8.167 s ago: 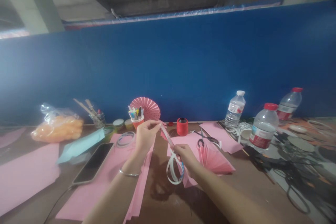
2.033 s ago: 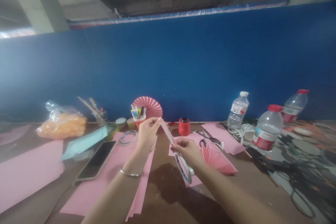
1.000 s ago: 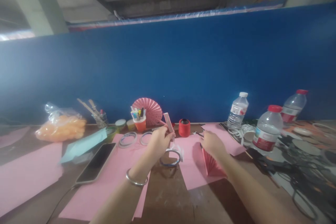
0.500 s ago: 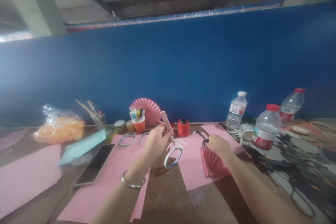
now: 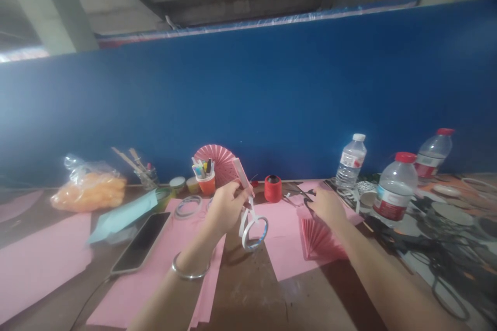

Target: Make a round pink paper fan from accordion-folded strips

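Observation:
My left hand [image 5: 228, 206] pinches a narrow folded pink paper strip [image 5: 242, 173], which is tilted upright. White tape runs down from the strip's lower end to a roll of tape [image 5: 245, 238] hanging below my fingers. My right hand [image 5: 328, 207] is closed on dark scissors [image 5: 308, 199], their blades pointing left toward the red thread spool [image 5: 273, 189]. Beneath my right wrist a pleated pink paper [image 5: 319, 240] lies on a flat pink sheet [image 5: 281, 251]. The fingertips of my right hand are partly hidden.
A round pink paper fan [image 5: 217, 158] stands behind an orange cup [image 5: 207, 184] of pens. A phone [image 5: 142, 243] and more pink sheets [image 5: 34, 264] lie left. Plastic bottles [image 5: 396, 191] and tangled cables [image 5: 446, 279] crowd the right. A blue panel [image 5: 248, 88] stands behind the table.
My left hand has shifted slightly left with the strip, and the tape hangs in a loop beside the roll. My right hand has risen and moved right a little with the scissors.

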A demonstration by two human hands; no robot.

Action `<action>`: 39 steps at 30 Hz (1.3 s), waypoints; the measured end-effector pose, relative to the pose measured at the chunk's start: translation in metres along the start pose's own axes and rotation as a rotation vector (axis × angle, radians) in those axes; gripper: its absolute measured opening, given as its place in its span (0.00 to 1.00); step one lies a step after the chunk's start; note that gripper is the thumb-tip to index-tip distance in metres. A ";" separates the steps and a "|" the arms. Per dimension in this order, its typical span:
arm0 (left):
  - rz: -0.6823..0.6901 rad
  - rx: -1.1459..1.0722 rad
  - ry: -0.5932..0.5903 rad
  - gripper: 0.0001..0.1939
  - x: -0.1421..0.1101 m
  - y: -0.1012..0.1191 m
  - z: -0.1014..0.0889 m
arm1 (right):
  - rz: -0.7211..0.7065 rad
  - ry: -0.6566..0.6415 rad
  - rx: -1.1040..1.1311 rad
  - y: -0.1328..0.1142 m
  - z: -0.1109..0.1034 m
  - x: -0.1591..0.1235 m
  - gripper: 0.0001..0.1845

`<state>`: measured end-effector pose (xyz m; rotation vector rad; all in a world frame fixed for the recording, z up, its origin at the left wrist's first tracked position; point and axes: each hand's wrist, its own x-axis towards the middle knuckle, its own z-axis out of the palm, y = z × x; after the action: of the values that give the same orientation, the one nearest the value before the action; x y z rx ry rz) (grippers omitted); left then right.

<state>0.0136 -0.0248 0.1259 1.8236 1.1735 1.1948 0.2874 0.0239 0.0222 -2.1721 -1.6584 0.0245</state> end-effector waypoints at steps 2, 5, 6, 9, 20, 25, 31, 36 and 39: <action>0.042 0.072 0.011 0.12 -0.001 0.002 -0.003 | 0.075 0.055 -0.073 0.000 -0.005 -0.002 0.19; 0.044 0.026 0.032 0.12 -0.001 0.005 -0.004 | 0.162 0.171 -0.087 -0.005 -0.015 -0.001 0.24; 0.027 -0.016 0.048 0.12 -0.001 0.005 -0.003 | 0.172 0.207 -0.039 -0.008 -0.019 -0.001 0.25; -0.052 -0.165 0.130 0.12 0.002 0.001 0.000 | 0.146 0.195 0.244 -0.026 -0.034 -0.006 0.25; -0.223 -0.814 0.282 0.09 0.013 -0.027 0.015 | -0.146 -0.742 1.469 -0.124 -0.044 -0.106 0.30; -0.199 -0.915 0.369 0.07 0.013 -0.031 0.018 | -0.265 -0.601 1.426 -0.135 -0.003 -0.125 0.24; -0.194 -0.949 0.407 0.07 0.014 -0.033 0.019 | -0.247 -0.637 1.384 -0.138 0.007 -0.133 0.22; -0.211 -0.974 0.415 0.08 0.013 -0.034 0.023 | -0.234 -0.617 1.384 -0.136 0.008 -0.129 0.23; -0.196 -0.982 0.398 0.08 0.011 -0.031 0.028 | -0.239 -0.606 1.379 -0.136 0.011 -0.125 0.22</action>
<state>0.0320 -0.0044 0.0928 0.7449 0.7015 1.6527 0.1225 -0.0602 0.0285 -0.9043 -1.3823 1.3941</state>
